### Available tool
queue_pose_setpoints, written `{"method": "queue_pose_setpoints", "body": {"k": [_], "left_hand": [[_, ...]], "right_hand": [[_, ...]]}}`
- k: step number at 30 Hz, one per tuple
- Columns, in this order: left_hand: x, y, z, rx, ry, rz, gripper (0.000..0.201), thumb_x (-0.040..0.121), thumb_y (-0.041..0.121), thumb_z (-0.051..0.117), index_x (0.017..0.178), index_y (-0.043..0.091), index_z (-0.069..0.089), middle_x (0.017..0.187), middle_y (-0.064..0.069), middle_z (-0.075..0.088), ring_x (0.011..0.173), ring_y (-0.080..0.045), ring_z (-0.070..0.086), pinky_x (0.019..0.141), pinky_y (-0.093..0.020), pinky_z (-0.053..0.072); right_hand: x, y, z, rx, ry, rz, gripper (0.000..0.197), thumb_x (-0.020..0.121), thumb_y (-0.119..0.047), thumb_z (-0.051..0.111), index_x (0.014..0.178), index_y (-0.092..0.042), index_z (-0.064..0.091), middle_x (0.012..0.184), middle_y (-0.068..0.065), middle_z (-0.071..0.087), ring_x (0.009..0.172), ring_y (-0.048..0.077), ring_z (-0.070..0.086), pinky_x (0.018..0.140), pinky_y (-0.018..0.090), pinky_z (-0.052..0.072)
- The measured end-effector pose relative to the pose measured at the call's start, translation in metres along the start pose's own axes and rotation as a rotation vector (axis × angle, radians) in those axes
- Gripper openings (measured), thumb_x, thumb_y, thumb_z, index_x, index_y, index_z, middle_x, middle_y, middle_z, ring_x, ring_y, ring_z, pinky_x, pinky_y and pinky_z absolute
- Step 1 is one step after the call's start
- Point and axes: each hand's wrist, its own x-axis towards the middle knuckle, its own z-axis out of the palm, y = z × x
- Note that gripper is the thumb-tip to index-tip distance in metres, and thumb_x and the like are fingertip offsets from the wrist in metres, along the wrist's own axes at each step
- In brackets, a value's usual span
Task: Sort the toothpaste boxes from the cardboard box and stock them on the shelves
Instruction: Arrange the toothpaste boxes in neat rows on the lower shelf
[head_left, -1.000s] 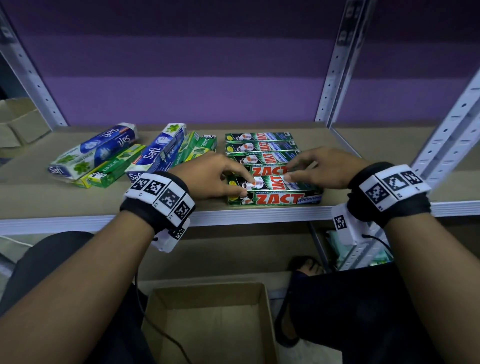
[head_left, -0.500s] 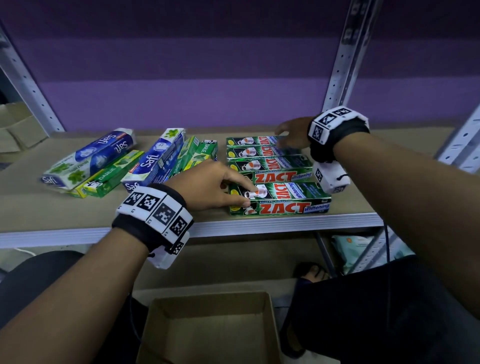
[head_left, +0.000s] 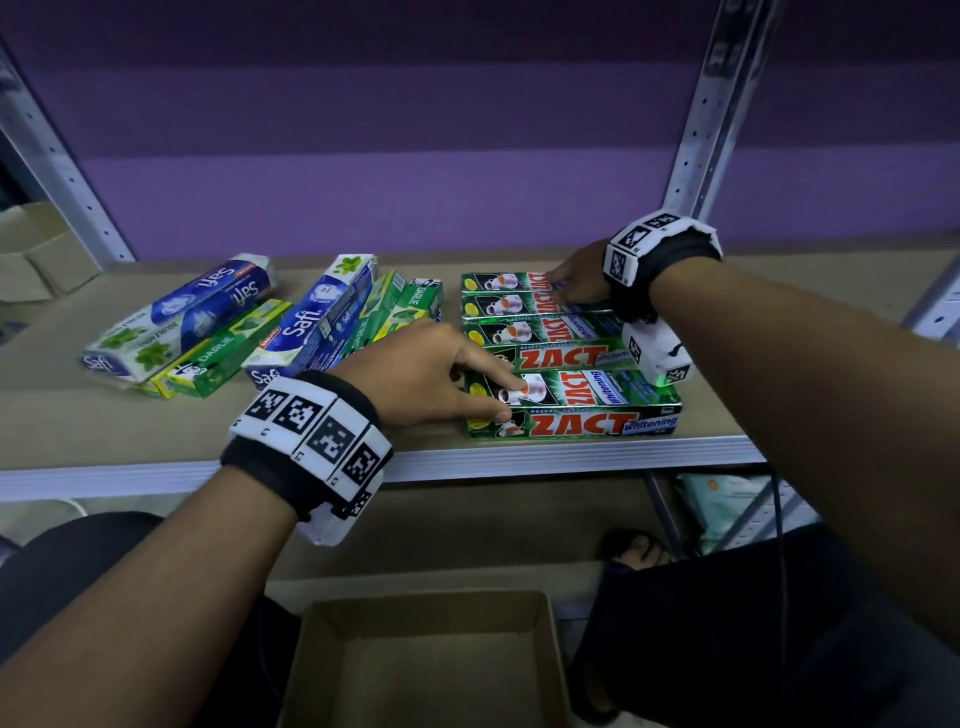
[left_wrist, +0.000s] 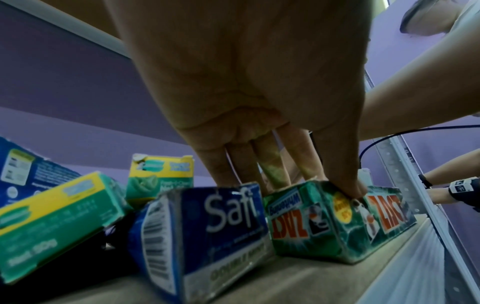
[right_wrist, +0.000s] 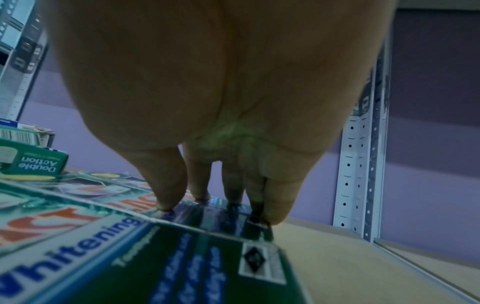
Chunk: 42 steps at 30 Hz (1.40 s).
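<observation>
Tan shelf (head_left: 104, 431) fronts a purple wall (head_left: 415, 130).

Both arms extended forward, palms down, each wrist wearing a black band with white marker tiles.
Left hand (head_left: 436, 374): fingers straight and pointing right, thumb (left_wrist: 345, 174) alongside, fingertips pressing down. Right hand (head_left: 576, 280): reached farther forward with the forearm angled inward to the left, 4 fingers (right_wrist: 168, 185) extended together, tips pressing down.
</observation>
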Motion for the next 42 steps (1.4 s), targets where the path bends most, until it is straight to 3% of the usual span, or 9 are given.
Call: {"method": "queue_pose_setpoints", "body": {"k": [4, 10, 14, 16, 21, 27, 30, 36, 42], "left_hand": [[-0.001, 0.003, -0.001, 0.005, -0.003, -0.008, 0.035, 0.075, 0.049, 0.076, 0.110, 0.042, 0.073, 0.120, 0.025, 0.065, 0.113, 0.011, 0.057, 0.102, -0.028, 0.048], [-0.002, 0.004, 0.000, 0.023, 0.001, 0.002, 0.034, 0.077, 0.045, 0.076, 0.111, 0.041, 0.072, 0.122, 0.021, 0.066, 0.113, 0.011, 0.057, 0.101, -0.020, 0.047], [-0.001, 0.003, 0.002, 0.044, 0.036, 0.040, 0.031, 0.077, 0.043, 0.077, 0.108, 0.038, 0.075, 0.112, 0.018, 0.065, 0.096, 0.012, 0.055, 0.078, -0.005, 0.041], [-0.001, 0.002, 0.004, 0.053, 0.057, 0.024, 0.030, 0.076, 0.044, 0.078, 0.106, 0.040, 0.075, 0.103, 0.017, 0.059, 0.088, 0.008, 0.050, 0.072, -0.008, 0.038], [-0.001, 0.004, 0.005, 0.042, 0.058, 0.003, 0.030, 0.075, 0.041, 0.080, 0.105, 0.040, 0.075, 0.089, 0.014, 0.054, 0.077, -0.003, 0.050, 0.066, -0.017, 0.045], [-0.002, 0.004, 0.007, -0.002, 0.084, -0.001, 0.029, 0.075, 0.038, 0.081, 0.104, 0.037, 0.076, 0.087, 0.013, 0.055, 0.075, -0.003, 0.050, 0.068, -0.021, 0.049], [-0.002, 0.003, 0.008, -0.014, 0.096, -0.004, 0.029, 0.075, 0.039, 0.081, 0.103, 0.037, 0.077, 0.088, 0.013, 0.056, 0.075, -0.002, 0.050, 0.069, -0.020, 0.048], [-0.002, 0.002, 0.009, -0.016, 0.103, -0.009, 0.028, 0.074, 0.040, 0.081, 0.102, 0.039, 0.077, 0.088, 0.014, 0.055, 0.077, -0.002, 0.051, 0.070, -0.021, 0.048], [-0.001, -0.001, 0.010, 0.004, 0.116, -0.007, 0.027, 0.074, 0.042, 0.080, 0.101, 0.037, 0.077, 0.104, 0.016, 0.055, 0.090, 0.010, 0.047, 0.077, -0.012, 0.038]], "right_hand": [[0.000, 0.000, 0.000, -0.019, -0.015, -0.013, 0.046, 0.106, -0.029, 0.035, 0.148, -0.009, 0.038, 0.152, 0.017, 0.039, 0.137, 0.032, 0.038, 0.109, 0.034, 0.029], [-0.006, 0.000, 0.001, -0.028, -0.011, -0.026, 0.045, 0.104, -0.028, 0.041, 0.145, -0.011, 0.044, 0.149, 0.012, 0.045, 0.134, 0.031, 0.043, 0.109, 0.035, 0.033], [-0.011, -0.001, 0.003, -0.029, -0.004, -0.026, 0.044, 0.103, -0.027, 0.044, 0.144, -0.011, 0.047, 0.148, 0.011, 0.047, 0.134, 0.030, 0.044, 0.107, 0.033, 0.034], [-0.013, -0.001, 0.004, -0.028, 0.004, -0.023, 0.045, 0.103, -0.026, 0.043, 0.146, -0.012, 0.044, 0.151, 0.009, 0.044, 0.136, 0.029, 0.042, 0.108, 0.032, 0.032], [-0.024, -0.004, 0.005, 0.029, 0.019, -0.019, 0.051, 0.103, -0.027, 0.045, 0.152, -0.020, 0.033, 0.157, 0.003, 0.034, 0.142, 0.025, 0.035, 0.111, 0.029, 0.028], [-0.030, -0.007, 0.006, -0.025, -0.014, -0.012, 0.041, 0.100, -0.022, 0.046, 0.140, -0.017, 0.054, 0.146, 0.007, 0.049, 0.132, 0.029, 0.046, 0.104, 0.033, 0.036], [-0.031, -0.006, 0.007, -0.031, -0.032, -0.017, 0.042, 0.100, -0.025, 0.046, 0.140, -0.018, 0.052, 0.147, 0.009, 0.048, 0.133, 0.031, 0.044, 0.107, 0.037, 0.035], [-0.037, -0.008, 0.006, -0.030, -0.031, 0.004, 0.050, 0.100, -0.029, 0.048, 0.149, -0.029, 0.039, 0.156, 0.000, 0.037, 0.141, 0.025, 0.035, 0.112, 0.034, 0.028], [-0.042, -0.011, 0.006, -0.063, 0.007, -0.045, 0.048, 0.103, -0.025, 0.045, 0.150, -0.021, 0.039, 0.152, 0.004, 0.042, 0.136, 0.026, 0.041, 0.106, 0.030, 0.033]]}}
